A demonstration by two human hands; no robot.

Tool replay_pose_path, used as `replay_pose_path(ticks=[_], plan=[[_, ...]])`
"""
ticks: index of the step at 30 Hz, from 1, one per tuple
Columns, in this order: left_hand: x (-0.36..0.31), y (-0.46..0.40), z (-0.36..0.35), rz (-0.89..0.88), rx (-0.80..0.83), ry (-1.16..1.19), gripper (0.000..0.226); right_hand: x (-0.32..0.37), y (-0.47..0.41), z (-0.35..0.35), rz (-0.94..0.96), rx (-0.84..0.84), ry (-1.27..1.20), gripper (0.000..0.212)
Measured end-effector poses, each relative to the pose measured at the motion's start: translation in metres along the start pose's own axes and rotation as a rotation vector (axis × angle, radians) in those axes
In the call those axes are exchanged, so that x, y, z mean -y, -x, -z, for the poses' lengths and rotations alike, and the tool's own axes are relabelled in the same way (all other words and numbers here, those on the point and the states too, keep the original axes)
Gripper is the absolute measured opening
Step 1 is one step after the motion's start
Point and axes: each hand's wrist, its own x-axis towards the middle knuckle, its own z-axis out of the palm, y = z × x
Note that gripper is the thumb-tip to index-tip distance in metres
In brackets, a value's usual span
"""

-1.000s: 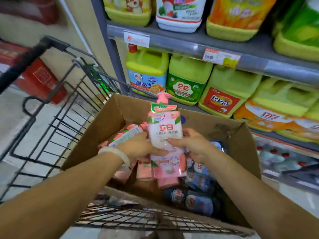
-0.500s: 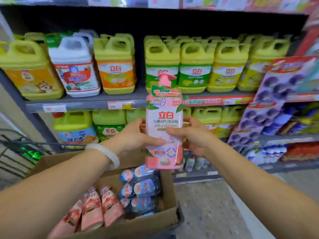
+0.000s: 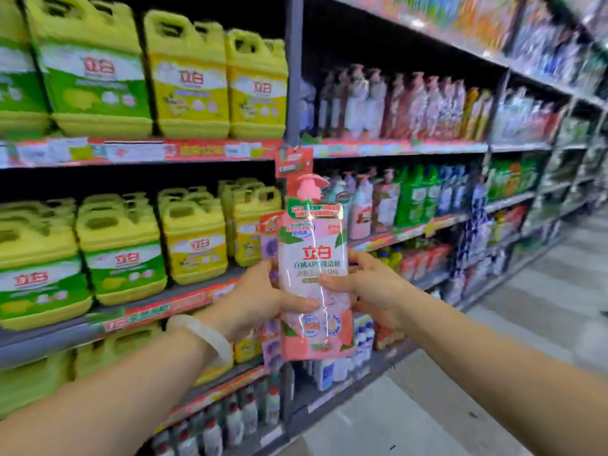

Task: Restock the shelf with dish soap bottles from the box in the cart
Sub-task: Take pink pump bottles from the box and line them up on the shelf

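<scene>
A pink dish soap bottle (image 3: 314, 258) with a pump top stands upright in the air in front of the shelves. My left hand (image 3: 260, 297) grips its left side, with a pale bangle on that wrist. My right hand (image 3: 365, 284) grips its right side. The bottle is level with the middle shelf (image 3: 404, 233), where similar pink, green and blue pump bottles (image 3: 388, 199) stand in a row. The cart and the box are out of view.
Yellow-green detergent jugs (image 3: 194, 238) fill the shelves on the left. A dark upright post (image 3: 293, 70) divides the two bays. More pump bottles (image 3: 394, 103) line the upper right shelf. The aisle floor (image 3: 543, 307) runs off to the right.
The bottle came up out of the box in the cart, held in both hands. My view swung right along the shelves, and the cart and box dropped out of sight.
</scene>
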Motion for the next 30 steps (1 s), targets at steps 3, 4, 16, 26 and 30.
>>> replay_pose_path(ticks=[3,4,16,26,30], plan=[[-0.019,-0.040,-0.037,-0.051,0.063,-0.046,0.048,0.013,-0.014,0.047,0.041,-0.078,0.001,0.039],[-0.023,-0.054,-0.046,-0.059,0.075,-0.050,0.047,0.015,-0.022,0.061,0.053,-0.099,-0.015,0.041],[-0.065,-0.270,-0.095,-0.169,0.148,-0.167,0.057,0.051,-0.187,0.185,0.138,-0.185,-0.013,0.038],[-0.131,-0.407,-0.101,-0.385,0.081,-0.277,0.056,0.124,-0.310,0.247,0.266,-0.165,0.059,0.035],[-0.167,-0.434,-0.105,-0.484,0.018,-0.284,0.051,0.165,-0.337,0.265,0.346,-0.095,0.085,0.031]])
